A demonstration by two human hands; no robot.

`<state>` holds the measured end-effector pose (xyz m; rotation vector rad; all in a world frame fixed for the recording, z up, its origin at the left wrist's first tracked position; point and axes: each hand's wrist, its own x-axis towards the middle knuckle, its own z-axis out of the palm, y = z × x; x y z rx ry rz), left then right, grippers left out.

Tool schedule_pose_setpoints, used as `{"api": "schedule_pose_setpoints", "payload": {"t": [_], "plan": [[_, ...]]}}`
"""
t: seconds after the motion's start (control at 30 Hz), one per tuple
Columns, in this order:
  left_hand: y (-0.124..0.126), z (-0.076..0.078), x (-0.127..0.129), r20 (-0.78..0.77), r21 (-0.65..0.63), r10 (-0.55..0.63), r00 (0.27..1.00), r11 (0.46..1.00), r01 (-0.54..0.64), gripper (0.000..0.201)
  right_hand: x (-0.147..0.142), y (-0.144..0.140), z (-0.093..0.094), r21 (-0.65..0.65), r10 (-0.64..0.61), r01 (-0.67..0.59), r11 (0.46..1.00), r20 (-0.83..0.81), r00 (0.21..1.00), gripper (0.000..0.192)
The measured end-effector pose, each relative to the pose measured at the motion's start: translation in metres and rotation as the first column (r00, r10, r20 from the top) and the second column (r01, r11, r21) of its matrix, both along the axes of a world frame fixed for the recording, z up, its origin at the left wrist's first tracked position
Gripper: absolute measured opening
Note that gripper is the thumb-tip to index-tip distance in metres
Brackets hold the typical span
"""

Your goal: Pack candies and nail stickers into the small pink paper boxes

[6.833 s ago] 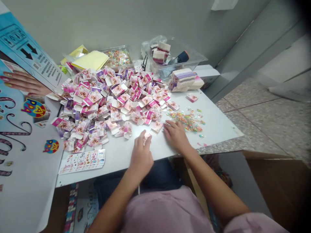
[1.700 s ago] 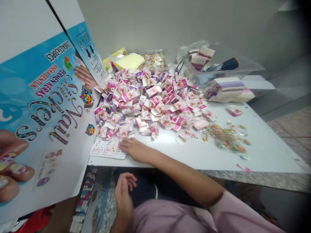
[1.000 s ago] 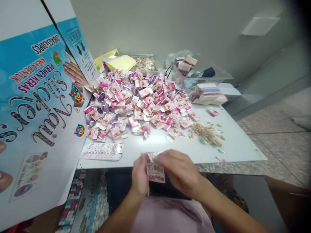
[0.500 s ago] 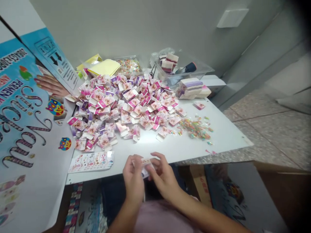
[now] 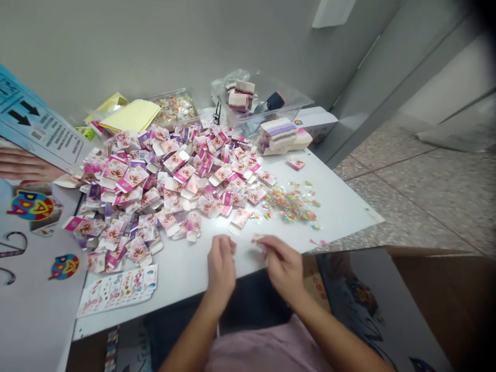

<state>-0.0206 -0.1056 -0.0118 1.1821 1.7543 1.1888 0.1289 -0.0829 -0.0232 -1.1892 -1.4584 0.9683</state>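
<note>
we take this to be a packing workspace, perhaps a small workshop. a white flat-topped table (image 5: 341, 212) by a plain grey wall (image 5: 116, 46) bears a heap of small pink-and-purple printed cardboard boxes (image 5: 176, 161), a scatter of tiny multicoloured pieces in clear wrapping (image 5: 290, 204), and a stack of white printed sticker sheets (image 5: 118, 290). around us we see a large blue-and-white printed carton (image 5: 34, 315) and a speckled grey tiled floor (image 5: 411, 191).
</note>
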Motion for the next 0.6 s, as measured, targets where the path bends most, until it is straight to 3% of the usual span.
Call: {"api": "schedule_pose_setpoints", "payload": {"t": [0.07, 0.1, 0.17, 0.23, 0.33, 0.47, 0.6], "plan": [[0.022, -0.004, 0.001, -0.367, 0.099, -0.042, 0.929, 0.992, 0.084, 0.031, 0.015, 0.026, -0.005, 0.265, -0.067, -0.017, 0.964, 0.306, 0.95, 0.03], [0.033, -0.005, 0.002, -0.522, 0.118, -0.062, 0.851, 0.983, 0.144, 0.036, 0.018, 0.038, -0.007, 0.308, -0.078, -0.071, 0.949, 0.447, 0.891, 0.034], [0.048, -0.007, 0.006, -0.701, 0.089, -0.094, 0.707, 0.972, 0.217, 0.041, 0.017, 0.058, -0.01, 0.296, -0.083, -0.154, 0.943, 0.655, 0.751, 0.034], [0.054, -0.008, 0.009, -0.752, 0.045, -0.109, 0.65, 0.976, 0.215, 0.035, 0.009, 0.071, -0.012, 0.251, -0.059, -0.192, 0.949, 0.737, 0.673, 0.03], [0.042, -0.007, 0.007, -0.715, 0.121, -0.009, 0.699, 0.983, 0.137, 0.027, -0.001, 0.08, -0.016, 0.232, -0.021, -0.208, 0.95, 0.714, 0.7, 0.025], [-0.004, -0.001, -0.012, -0.572, 0.306, 0.17, 0.802, 0.952, 0.017, 0.033, 0.003, 0.083, -0.016, 0.269, -0.056, -0.144, 0.952, 0.617, 0.785, 0.026], [-0.049, 0.002, -0.032, -0.559, 0.26, 0.139, 0.818, 0.965, 0.014, 0.046, 0.006, 0.071, -0.011, 0.287, -0.129, -0.003, 0.958, 0.437, 0.89, 0.022]]}}
